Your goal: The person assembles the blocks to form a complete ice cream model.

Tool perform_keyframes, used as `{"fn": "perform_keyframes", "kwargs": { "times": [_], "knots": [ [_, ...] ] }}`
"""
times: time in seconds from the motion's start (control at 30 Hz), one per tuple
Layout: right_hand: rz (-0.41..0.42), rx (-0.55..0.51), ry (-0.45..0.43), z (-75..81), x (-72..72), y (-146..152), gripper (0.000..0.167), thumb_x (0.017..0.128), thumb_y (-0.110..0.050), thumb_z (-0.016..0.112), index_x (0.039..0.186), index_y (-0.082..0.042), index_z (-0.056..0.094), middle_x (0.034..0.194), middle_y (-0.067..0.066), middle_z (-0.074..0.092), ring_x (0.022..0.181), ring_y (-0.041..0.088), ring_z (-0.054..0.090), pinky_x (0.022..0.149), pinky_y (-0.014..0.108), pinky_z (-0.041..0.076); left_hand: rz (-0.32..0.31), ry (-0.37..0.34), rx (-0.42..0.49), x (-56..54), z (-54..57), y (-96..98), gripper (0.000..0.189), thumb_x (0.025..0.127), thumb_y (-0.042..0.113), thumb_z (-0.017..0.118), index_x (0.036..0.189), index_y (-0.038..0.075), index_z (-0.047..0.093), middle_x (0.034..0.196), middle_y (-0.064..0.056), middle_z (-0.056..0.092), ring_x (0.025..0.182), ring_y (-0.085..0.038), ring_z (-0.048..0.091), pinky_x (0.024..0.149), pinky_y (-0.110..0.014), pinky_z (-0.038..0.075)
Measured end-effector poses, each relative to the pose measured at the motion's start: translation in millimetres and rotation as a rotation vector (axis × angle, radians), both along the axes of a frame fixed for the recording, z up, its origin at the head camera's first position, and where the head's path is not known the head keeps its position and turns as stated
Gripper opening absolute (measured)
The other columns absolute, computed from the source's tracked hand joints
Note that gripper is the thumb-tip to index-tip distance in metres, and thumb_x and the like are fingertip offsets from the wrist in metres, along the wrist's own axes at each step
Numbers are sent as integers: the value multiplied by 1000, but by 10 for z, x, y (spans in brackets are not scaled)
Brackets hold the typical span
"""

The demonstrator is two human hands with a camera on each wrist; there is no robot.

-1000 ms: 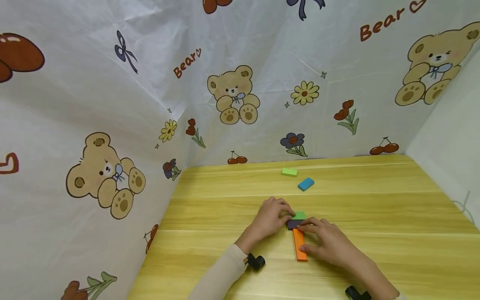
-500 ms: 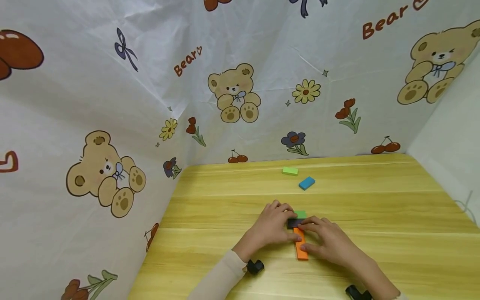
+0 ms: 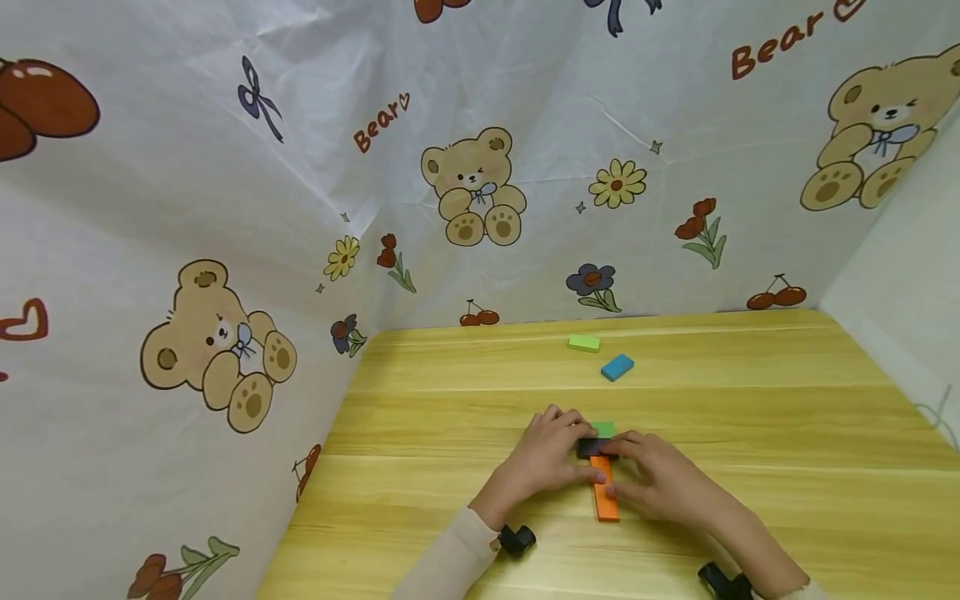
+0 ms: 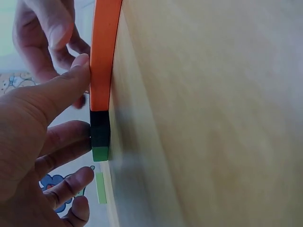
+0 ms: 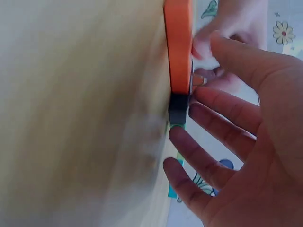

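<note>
Three flat blocks lie touching on the table: a long orange block (image 3: 607, 505) pointing toward me, a black block (image 3: 588, 448) across its far end, and a green block (image 3: 604, 429) beyond. My left hand (image 3: 549, 452) rests its thumb on the orange block (image 4: 104, 56) and its fingertips on the black block (image 4: 99, 127). From the other side, my right hand (image 3: 663, 479) touches the black block (image 5: 178, 109) with its fingertips. Its thumb is at the orange block in the head view, but looks raised off it in the right wrist view.
Farther back on the wood-grain table (image 3: 450, 375) lie a blue block (image 3: 617, 367) and a light green block (image 3: 583, 342). A white sheet (image 3: 315, 108) printed with bears hangs along the back and left. Each wrist wears a small black camera (image 3: 517, 541).
My left thumb has come forward from the black and green blocks onto the orange one. The right thumb has slid slightly up along the orange block. The blocks keep their arrangement.
</note>
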State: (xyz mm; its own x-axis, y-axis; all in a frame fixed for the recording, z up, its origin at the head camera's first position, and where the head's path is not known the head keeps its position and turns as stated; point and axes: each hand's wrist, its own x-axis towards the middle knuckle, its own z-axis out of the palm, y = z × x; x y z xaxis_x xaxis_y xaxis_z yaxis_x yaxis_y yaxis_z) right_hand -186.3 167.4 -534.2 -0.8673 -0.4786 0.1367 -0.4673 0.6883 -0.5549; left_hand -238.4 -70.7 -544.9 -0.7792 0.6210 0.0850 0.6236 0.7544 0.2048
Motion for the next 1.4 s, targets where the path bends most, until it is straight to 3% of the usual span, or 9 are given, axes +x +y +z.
{"fn": "perform_keyframes", "kwargs": {
  "times": [0.13, 0.3, 0.57, 0.8, 0.9, 1.1, 1.3, 1.4],
  "knots": [
    [-60, -17, 53, 32, -113, 90, 58, 100, -42, 77, 149, -14, 64, 156, 14, 57, 140, 46, 57, 106, 69, 51, 17, -14, -12, 13, 3, 3, 67, 88, 76, 72, 141, 35, 69, 136, 16, 64, 109, -8, 48, 91, -24, 41],
    [-118, -49, 118, 44, -372, 224, 53, 101, -31, 78, 147, -9, 64, 156, 18, 57, 141, 49, 53, 107, 72, 48, 26, -22, -25, 10, -42, 2, 67, 89, 77, 70, 143, 37, 68, 137, 16, 64, 113, -9, 50, 90, -24, 42],
    [-193, -267, -55, -30, -910, 446, 48, 110, -30, 64, 149, -3, 60, 153, 27, 54, 133, 55, 59, 105, 69, 52, 28, -52, 0, 9, -40, 4, 68, 90, 76, 70, 145, 37, 67, 140, 15, 63, 114, -9, 51, 91, -24, 42],
    [-285, -267, -141, -170, -1288, 479, 55, 114, -34, 56, 156, 0, 51, 158, 32, 46, 137, 54, 53, 111, 70, 46, 30, -47, 12, -2, -48, -10, 67, 89, 75, 72, 145, 37, 67, 139, 16, 63, 114, -9, 51, 92, -24, 43],
    [-330, -275, -150, -226, -1420, 468, 51, 115, -30, 54, 157, -1, 51, 157, 33, 49, 132, 50, 56, 105, 64, 49, 24, -46, 17, -5, -57, -18, 67, 90, 75, 71, 145, 38, 66, 140, 16, 63, 113, -9, 51, 92, -24, 43],
    [-360, -298, -149, -248, -1631, 417, 42, 115, -23, 53, 153, -7, 59, 159, 31, 51, 121, 45, 61, 90, 45, 51, 29, -50, 29, 7, -72, -40, 67, 90, 76, 70, 145, 38, 66, 139, 17, 63, 115, -9, 51, 93, -25, 44],
    [-363, -311, -214, -232, -1744, 415, 40, 114, -19, 53, 151, -6, 62, 159, 30, 51, 133, 49, 58, 100, 51, 52, 24, -55, 28, 9, -62, -48, 67, 91, 76, 68, 146, 38, 65, 141, 17, 63, 115, -9, 51, 93, -24, 44],
    [-359, -294, -223, -243, -1774, 410, 38, 113, -15, 54, 149, -7, 65, 158, 29, 54, 133, 47, 58, 100, 46, 50, 21, -55, 23, 6, -54, -48, 67, 91, 76, 68, 147, 38, 65, 141, 17, 62, 114, -9, 51, 92, -23, 43]
  ]
}}
